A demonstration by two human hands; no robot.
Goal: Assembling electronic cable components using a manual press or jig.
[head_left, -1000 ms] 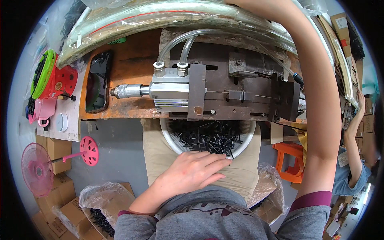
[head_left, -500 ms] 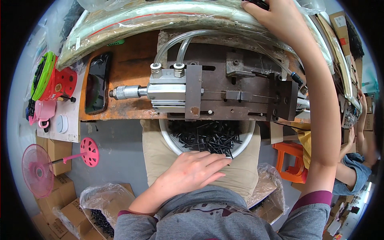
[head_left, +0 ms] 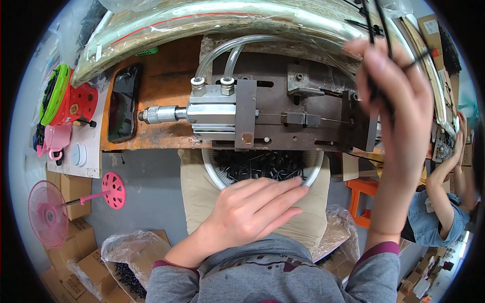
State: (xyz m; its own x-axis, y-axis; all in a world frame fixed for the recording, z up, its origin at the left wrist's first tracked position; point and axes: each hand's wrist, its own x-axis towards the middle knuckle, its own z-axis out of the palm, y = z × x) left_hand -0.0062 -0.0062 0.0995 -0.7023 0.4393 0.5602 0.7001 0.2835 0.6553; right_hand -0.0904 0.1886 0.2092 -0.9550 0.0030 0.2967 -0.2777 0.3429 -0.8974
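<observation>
Raised at the upper right, my right hand (head_left: 396,83) is closed around several thin black rods (head_left: 370,22). Motion smears that hand and the rods. My left hand (head_left: 250,209) lies with fingers stretched out over the near rim of a white basket (head_left: 214,177) on my lap. Inside the basket are many short black tube-like pieces (head_left: 252,164). Before me stands a bench fixture with a silver air cylinder (head_left: 212,113) on a dark metal plate (head_left: 273,96). A thin metal rod runs from the cylinder through a small block (head_left: 300,119) toward a dark end block (head_left: 356,123).
Clear hoses (head_left: 230,45) arch over the cylinder. A phone (head_left: 124,103) lies on the bench's left. Plastic-wrapped material (head_left: 202,28) spans the back. A pink fan (head_left: 48,215), plastic-lined boxes (head_left: 134,247) and an orange stool (head_left: 361,197) stand around. Another person (head_left: 437,212) sits at right.
My right hand has come back from the wrapped material, toward me, with black rods in it. My left hand has slid slightly right along the basket rim.
</observation>
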